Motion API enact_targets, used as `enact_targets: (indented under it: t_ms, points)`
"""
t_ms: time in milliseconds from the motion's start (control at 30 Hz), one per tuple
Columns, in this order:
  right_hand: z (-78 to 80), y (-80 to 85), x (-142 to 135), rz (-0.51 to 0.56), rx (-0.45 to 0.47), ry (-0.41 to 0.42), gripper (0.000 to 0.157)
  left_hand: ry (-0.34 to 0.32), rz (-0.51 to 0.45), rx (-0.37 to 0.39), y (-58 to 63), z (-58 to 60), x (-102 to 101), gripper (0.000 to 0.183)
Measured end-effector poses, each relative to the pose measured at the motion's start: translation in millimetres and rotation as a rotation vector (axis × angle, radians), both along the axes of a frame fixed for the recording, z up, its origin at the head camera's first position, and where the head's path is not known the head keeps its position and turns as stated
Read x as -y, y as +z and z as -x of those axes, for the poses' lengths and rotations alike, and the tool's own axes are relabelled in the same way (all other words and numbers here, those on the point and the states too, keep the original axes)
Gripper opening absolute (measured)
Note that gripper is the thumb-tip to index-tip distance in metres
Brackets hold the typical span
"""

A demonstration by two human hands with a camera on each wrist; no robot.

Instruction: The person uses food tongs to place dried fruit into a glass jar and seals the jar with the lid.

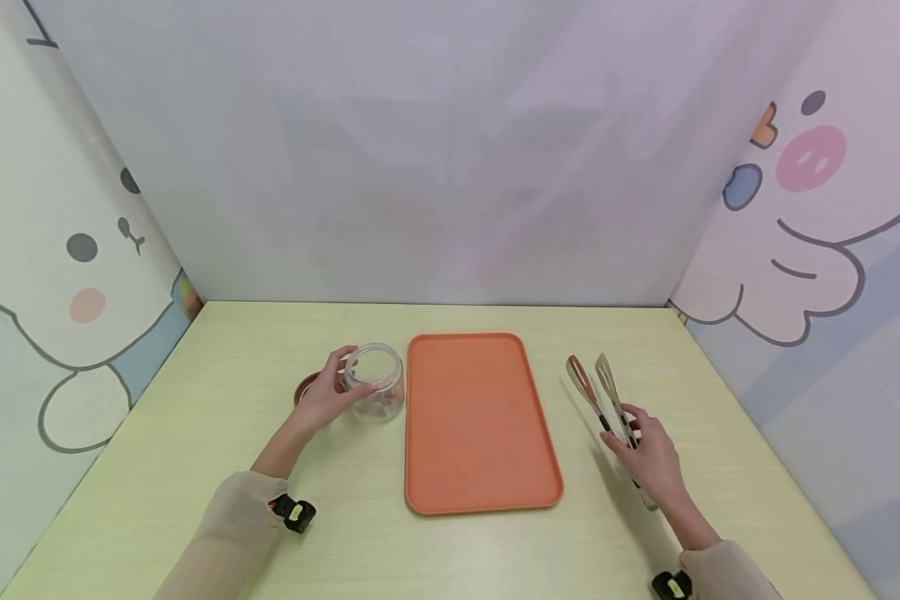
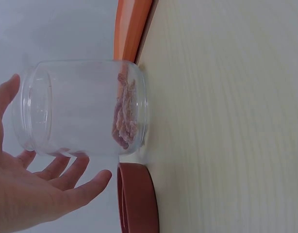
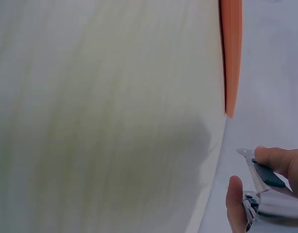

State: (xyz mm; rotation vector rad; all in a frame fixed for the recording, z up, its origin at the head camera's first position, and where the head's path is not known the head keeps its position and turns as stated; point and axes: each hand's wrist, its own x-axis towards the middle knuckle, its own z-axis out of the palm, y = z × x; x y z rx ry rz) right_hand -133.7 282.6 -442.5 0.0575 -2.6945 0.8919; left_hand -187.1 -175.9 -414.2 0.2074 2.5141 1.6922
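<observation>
L hand [image 1: 328, 400] reaches fwd, fingers & thumb spread wide round neck of clear jar [image 1: 382, 406]; jar's upright on table [image 1: 345, 533], reddish pcs [image 2: 124, 119] at bottom. R hand [image 1: 652, 454] grips tongs [image 1: 587, 388] by the handle, fingers part-curled, tips apart & pointing fwd. Orange tray [image 1: 483, 425] lies betw. jar & tongs, jar just beside its L edge. Red-brown lid [image 2: 140, 199] sits nr jar, partly hidden by L hand in head view.

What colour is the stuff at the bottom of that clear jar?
The pieces in the jar look pinkish brown, best seen in the left wrist view.
</observation>
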Motion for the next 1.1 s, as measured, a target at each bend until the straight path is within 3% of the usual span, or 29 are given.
enact_targets:
  t_ms: [300,533,933,1100]
  points:
    - [-0.6,1.0,-7,-0.014,0.04,0.007,0.052,0.006,0.016,0.006,27.0,-15.1,-10,0.067]
    - [-1.3,1.6,-12,-0.017,0.088,0.016,0.054,0.001,0.002,0.004,0.0,0.0,-1,0.077]
    - [-0.4,-1.0,-17,-0.043,0.158,0.042,0.055,0.013,0.028,0.001,-2.6,1.8,-1,0.078]
    - [-0.4,-0.5,-18,-0.059,0.199,0.058,0.057,0.008,0.016,0.015,8.2,-3.9,-4,0.075]
